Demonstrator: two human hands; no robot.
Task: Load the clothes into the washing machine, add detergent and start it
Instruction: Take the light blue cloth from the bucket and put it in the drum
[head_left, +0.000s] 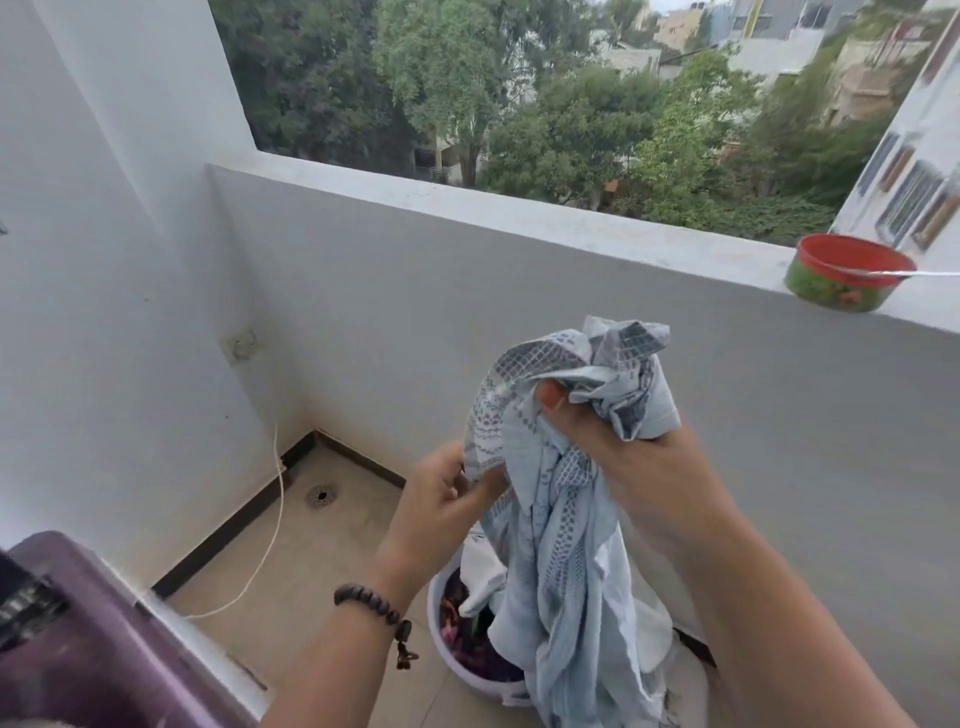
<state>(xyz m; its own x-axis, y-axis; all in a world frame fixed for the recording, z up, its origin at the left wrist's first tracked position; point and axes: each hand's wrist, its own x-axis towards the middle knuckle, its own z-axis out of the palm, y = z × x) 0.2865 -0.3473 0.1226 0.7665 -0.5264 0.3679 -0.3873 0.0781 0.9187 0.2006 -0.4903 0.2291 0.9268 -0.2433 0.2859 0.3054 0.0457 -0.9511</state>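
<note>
The tiled floor (332, 561) carries a white basket (470, 680) of clothes, a round drain (321, 496) near the corner and a white cord (270, 540).

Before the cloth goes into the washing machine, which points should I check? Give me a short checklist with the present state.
1. Right hand grips the light blue patterned cloth: ok.
2. Left hand holds its edge: ok.
3. Cloth fully lifted out of the basket: not ok, the lower end hangs in it.
4. Purple washing machine open: cannot tell.
5. More clothes left in basket: ok, dark pieces visible.
</note>
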